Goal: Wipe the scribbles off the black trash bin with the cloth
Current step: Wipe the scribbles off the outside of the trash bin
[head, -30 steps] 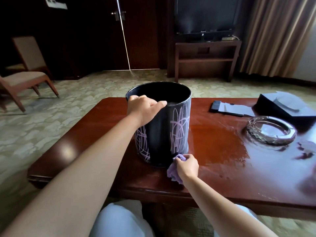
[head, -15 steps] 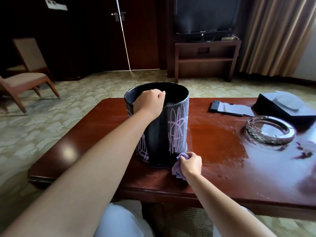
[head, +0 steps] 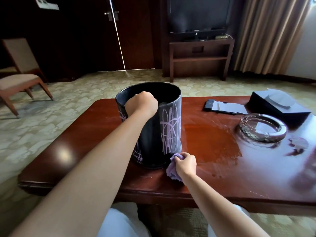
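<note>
The black trash bin (head: 153, 141) stands on the red-brown wooden table (head: 89, 137), slightly tilted. Pale purple scribbles (head: 170, 132) cover its right front, and more show low on its left side. My left hand (head: 142, 104) grips the near rim, fingers curled over the edge into the bin. My right hand (head: 185, 162) holds a crumpled purple cloth (head: 172, 170) at the bin's lower right base, touching the wall just above the table.
A glass ashtray (head: 262, 128) sits to the right, with a black tissue box (head: 277, 105) and a remote on papers (head: 220, 106) behind it. A wet smear (head: 210, 142) spreads right of the bin. A chair (head: 18, 79) and TV stand (head: 200, 57) stand beyond.
My left hand has shifted along the rim and the bin has turned, bringing the scribbled patch further to the front. My right hand with the cloth stays at the base.
</note>
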`<move>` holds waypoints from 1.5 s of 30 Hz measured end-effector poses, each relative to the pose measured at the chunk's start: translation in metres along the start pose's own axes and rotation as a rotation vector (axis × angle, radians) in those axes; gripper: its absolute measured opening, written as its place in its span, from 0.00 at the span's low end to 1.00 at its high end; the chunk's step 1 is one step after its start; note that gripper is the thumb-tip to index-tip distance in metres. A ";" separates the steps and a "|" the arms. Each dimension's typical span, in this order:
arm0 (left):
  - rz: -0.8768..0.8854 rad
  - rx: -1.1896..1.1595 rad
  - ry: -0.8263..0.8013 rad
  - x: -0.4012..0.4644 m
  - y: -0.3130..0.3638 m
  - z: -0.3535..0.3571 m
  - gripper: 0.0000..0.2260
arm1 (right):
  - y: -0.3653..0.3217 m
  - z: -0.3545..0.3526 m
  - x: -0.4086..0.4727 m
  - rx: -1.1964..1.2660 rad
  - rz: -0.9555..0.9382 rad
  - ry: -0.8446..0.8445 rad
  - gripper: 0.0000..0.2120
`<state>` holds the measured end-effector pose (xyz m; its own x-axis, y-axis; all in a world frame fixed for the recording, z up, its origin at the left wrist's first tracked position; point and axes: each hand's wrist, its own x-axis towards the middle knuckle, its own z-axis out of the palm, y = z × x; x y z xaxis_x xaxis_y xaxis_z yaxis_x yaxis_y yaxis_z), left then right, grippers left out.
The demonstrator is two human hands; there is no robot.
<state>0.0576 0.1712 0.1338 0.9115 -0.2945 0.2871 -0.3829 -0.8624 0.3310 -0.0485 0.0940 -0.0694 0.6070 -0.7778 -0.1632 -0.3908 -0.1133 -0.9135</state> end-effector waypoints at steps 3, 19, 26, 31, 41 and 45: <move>0.010 0.059 -0.040 0.003 0.001 0.002 0.17 | -0.003 0.010 -0.013 -0.124 -0.005 -0.007 0.07; 0.045 -0.033 0.015 -0.001 -0.001 0.000 0.07 | -0.017 0.051 -0.059 -0.136 0.021 0.060 0.07; 0.042 -0.023 0.025 -0.001 0.000 0.002 0.08 | -0.016 -0.006 -0.008 -0.083 0.088 0.185 0.08; 0.056 -0.004 0.034 0.001 -0.001 0.003 0.08 | -0.013 -0.001 0.002 -0.166 0.039 0.114 0.08; 0.048 -0.001 -0.004 -0.001 0.000 0.001 0.09 | -0.022 0.013 -0.018 0.097 0.108 0.135 0.05; 0.043 0.004 -0.014 -0.001 0.001 0.000 0.08 | -0.034 0.012 -0.028 0.303 0.122 0.147 0.02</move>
<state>0.0565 0.1710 0.1341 0.8963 -0.3371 0.2881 -0.4211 -0.8506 0.3148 -0.0439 0.1271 -0.0386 0.4544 -0.8572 -0.2423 -0.2175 0.1570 -0.9633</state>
